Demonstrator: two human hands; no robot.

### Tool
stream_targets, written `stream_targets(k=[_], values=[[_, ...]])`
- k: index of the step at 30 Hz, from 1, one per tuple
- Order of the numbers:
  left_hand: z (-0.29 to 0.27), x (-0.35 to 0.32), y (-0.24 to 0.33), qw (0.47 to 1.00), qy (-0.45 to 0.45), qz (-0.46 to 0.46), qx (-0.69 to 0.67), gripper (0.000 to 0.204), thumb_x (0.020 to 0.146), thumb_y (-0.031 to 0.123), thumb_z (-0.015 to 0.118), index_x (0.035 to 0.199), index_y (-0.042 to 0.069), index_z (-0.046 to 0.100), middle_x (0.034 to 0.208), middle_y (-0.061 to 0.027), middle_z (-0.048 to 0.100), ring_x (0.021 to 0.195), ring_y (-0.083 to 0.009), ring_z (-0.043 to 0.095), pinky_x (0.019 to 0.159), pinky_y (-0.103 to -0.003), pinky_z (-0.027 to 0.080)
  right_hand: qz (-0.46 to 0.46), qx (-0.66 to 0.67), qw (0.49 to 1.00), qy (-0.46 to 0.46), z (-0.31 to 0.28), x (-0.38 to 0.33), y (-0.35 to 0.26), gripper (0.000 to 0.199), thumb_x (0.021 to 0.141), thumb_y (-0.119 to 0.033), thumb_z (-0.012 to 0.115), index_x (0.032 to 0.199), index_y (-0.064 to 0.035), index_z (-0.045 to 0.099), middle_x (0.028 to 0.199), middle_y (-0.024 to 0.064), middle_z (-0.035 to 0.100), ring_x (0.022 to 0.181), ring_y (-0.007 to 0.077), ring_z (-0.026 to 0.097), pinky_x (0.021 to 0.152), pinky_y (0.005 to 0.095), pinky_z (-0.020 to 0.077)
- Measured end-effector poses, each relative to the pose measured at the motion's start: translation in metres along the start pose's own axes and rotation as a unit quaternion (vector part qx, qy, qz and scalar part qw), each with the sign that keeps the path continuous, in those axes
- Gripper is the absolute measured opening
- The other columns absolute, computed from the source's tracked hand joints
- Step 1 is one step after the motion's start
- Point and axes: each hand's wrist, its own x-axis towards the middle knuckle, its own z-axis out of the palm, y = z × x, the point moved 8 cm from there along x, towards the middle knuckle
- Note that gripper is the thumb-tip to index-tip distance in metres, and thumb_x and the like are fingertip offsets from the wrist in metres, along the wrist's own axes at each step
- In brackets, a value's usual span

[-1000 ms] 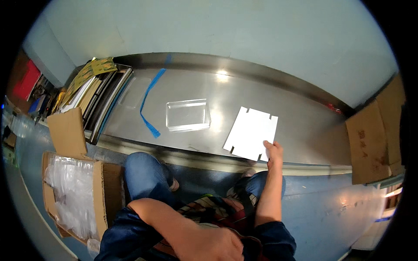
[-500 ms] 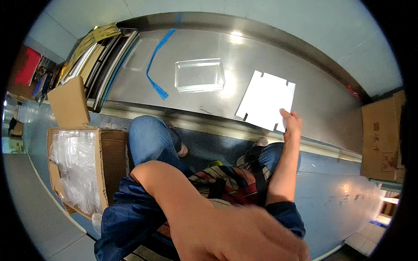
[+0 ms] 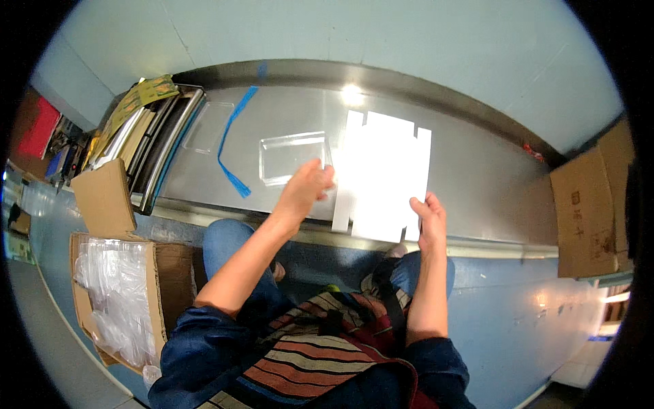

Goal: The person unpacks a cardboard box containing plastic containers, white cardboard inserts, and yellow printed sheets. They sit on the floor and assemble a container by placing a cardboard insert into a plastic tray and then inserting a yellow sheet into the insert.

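Observation:
A flat white card [image 3: 385, 177] with notched corners and side flaps lies on the metal bench, its near edge at the bench's front. My right hand [image 3: 430, 221] grips the card's near right edge, thumb on top and fingers beneath. Left of the card rests a shallow, clear plastic box [image 3: 289, 160]. My left hand [image 3: 303, 191] hovers over the box's near right corner, close to the card's left flap. Its fingers are loosely bent and somewhat apart, a little blurred, with nothing seen in them.
A blue ribbon [image 3: 223, 153] and a thin clear sheet [image 3: 208, 128] lie left of the box. Upright folders and boards [image 3: 153, 140] stand at the far left. An open carton [image 3: 160, 290] of clear plastic pieces sits beside my left leg; another carton [image 3: 582, 208] is at right.
My left hand has moved from close under the camera out over the bench beside the plastic box. The card has turned straighter and now shows its left flap; my right hand keeps hold.

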Motion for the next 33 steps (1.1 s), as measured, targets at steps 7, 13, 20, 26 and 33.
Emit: stream_targets(k=[7,13,20,26,33], values=[[0.006,0.033,-0.046,0.971,0.028,0.157,0.176,0.035,0.082,0.023,0.060,0.064,-0.003,0.045,0.052,-0.0093,0.041,0.051,-0.0143,0.037,0.048,-0.033,0.034,-0.046,-0.106,0.993,-0.017,0.022,-0.002,0.004,0.017,0.080,-0.005,0.063,0.095,0.0034,0.063,0.087,0.0064,0.065,0.075,0.0115,0.058,0.069,0.0253,0.0470],[0.021,0.048,-0.068,0.911,0.098,0.219,0.334,0.027,0.079,0.019,0.054,0.069,-0.005,0.049,0.064,-0.0248,0.054,0.058,-0.0377,0.054,0.057,-0.043,0.043,-0.088,-0.252,0.963,0.025,0.011,0.013,0.022,0.016,0.076,-0.010,0.065,0.080,0.0057,0.062,0.071,0.0032,0.061,0.061,0.0086,0.050,0.055,0.0249,0.0415],[0.050,0.077,-0.117,0.863,0.060,0.142,0.480,0.018,0.080,0.016,0.053,0.082,-0.003,0.053,0.079,-0.0212,0.060,0.067,-0.0389,0.060,0.062,-0.047,0.048,-0.081,-0.451,0.885,0.084,0.000,0.035,0.040,0.024,0.069,-0.016,0.068,0.069,0.0058,0.058,0.056,0.0108,0.054,0.053,0.0135,0.047,0.051,0.0315,0.0410],[0.089,0.065,-0.120,0.840,0.032,0.135,0.524,0.045,0.083,0.019,0.054,0.113,-0.013,0.043,0.114,-0.0250,0.047,0.094,-0.0389,0.053,0.083,-0.048,0.043,-0.090,-0.481,0.867,0.092,0.002,0.036,0.036,0.027,0.068,-0.019,0.065,0.067,0.0068,0.057,0.065,0.0264,0.056,0.059,0.0359,0.057,0.059,0.0411,0.0449],[0.110,0.042,-0.128,0.800,-0.019,0.229,0.554,0.077,0.087,0.041,0.048,0.132,-0.016,0.024,0.140,-0.0353,0.018,0.132,-0.0449,0.016,0.109,-0.049,0.015,-0.079,-0.551,0.825,0.097,0.006,0.036,0.041,0.029,0.069,-0.021,0.065,0.074,0.0068,0.059,0.074,0.0287,0.059,0.072,0.0419,0.059,0.066,0.0422,0.0467]])
